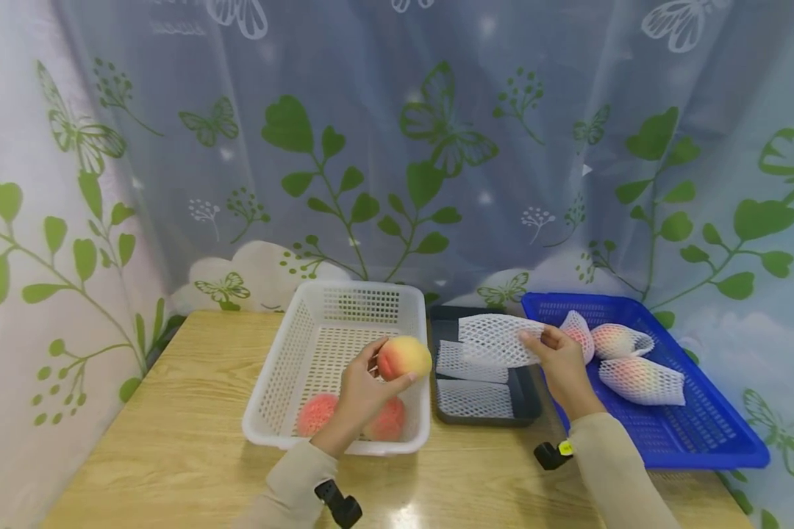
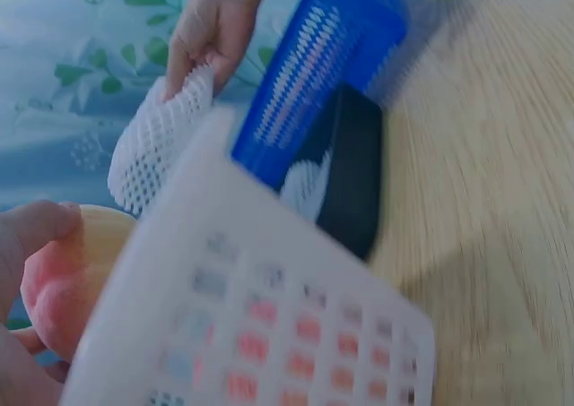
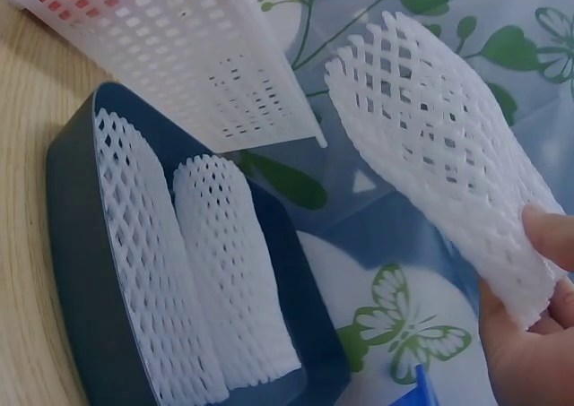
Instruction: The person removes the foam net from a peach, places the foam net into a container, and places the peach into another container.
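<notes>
My left hand (image 1: 360,389) grips a yellow and red peach (image 1: 406,358) above the white basket (image 1: 258,411), where more peaches (image 1: 318,414) lie at the near end. Between thumb and fingers, my right hand (image 1: 564,367) pinches one end of a white foam net sleeve (image 1: 496,339). That sleeve hangs flat and unfilled over the dark tray (image 1: 526,400), its free end pointing toward the left hand. Two more foam net sleeves (image 3: 148,263) lie side by side in the tray, as the right wrist view shows. Peach and held sleeve are apart.
A blue basket (image 1: 714,441) on the right holds several peaches in foam nets (image 1: 642,380). The dark tray stands between the two baskets on the wooden table (image 1: 172,411). A patterned curtain (image 1: 370,147) hangs behind.
</notes>
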Demonstrator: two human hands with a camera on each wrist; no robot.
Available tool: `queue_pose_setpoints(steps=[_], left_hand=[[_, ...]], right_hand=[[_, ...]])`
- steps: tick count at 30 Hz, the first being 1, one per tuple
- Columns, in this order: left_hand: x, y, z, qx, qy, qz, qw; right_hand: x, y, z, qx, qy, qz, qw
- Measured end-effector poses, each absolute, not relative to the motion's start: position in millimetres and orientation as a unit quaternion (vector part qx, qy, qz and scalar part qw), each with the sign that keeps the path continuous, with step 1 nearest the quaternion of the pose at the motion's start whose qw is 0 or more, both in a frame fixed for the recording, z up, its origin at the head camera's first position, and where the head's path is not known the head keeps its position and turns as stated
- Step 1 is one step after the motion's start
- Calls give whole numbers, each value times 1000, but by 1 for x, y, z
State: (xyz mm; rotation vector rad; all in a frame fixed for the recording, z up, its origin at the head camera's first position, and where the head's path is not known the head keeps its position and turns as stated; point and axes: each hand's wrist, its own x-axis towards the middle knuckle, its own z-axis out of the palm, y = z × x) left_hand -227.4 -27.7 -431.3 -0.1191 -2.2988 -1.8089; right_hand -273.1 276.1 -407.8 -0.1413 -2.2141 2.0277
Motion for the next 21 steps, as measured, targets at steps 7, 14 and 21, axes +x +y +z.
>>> queue_pose_setpoints(steps=[7, 14, 21], left_hand=[[-239, -47, -439, -1, -819, -564, 104], [-247, -53, -443, 11, -853, -515, 88], [-251, -52, -449, 18, -873, -479, 86]], right_hand=[[-293, 269, -416, -75, -693, 714, 66], [-307, 261, -419, -94, -716, 691, 35], [-326, 254, -431, -123, -695, 706, 50]])
